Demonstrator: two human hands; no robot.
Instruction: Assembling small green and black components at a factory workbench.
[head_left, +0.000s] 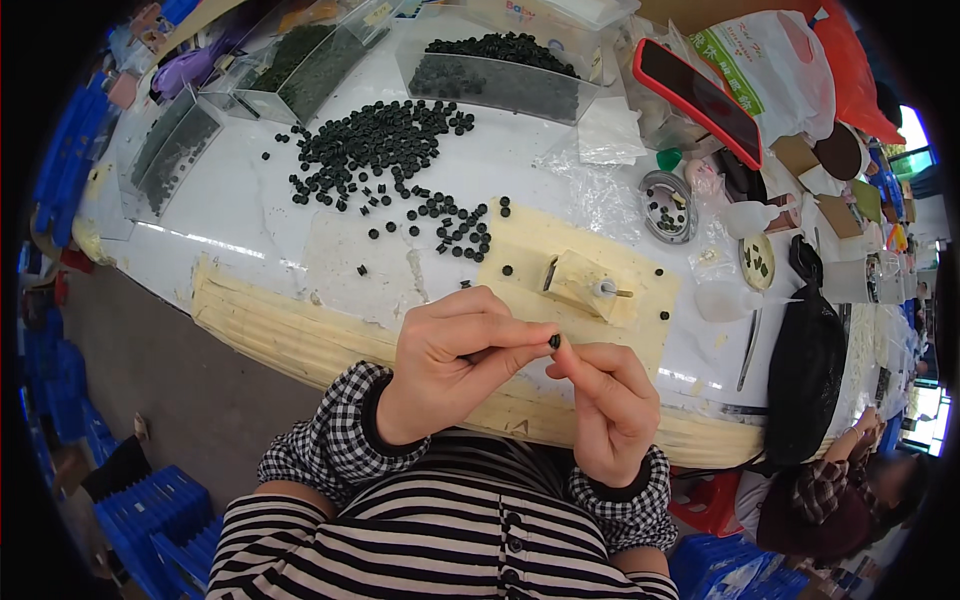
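Pinching a small black part [555,342] nearer than the cream block [578,284], the left hand [450,365] met the right hand [612,405], whose fingertips touched the part, grip unclear from this view. Loose black pieces [375,145] lay beyond the block, leftward.

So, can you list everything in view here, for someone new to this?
Worktable: one, white, centre
Loose small parts: many, black, mostly heaped left of centre
Clear bins: at least three, transparent, far edge and left
Board: one, pale yellow, ahead of the hands
Block: one, cream, on the board
Phone: one, red-edged, upper right
Plastic bags: two, white and red, upper right
Crates: several, blue, mostly left
Co-worker: one, lower right
Held part: one, black, at the fingertips
Left hand: one, bare, pinching it
Right hand: one, bare, fingertips beside it
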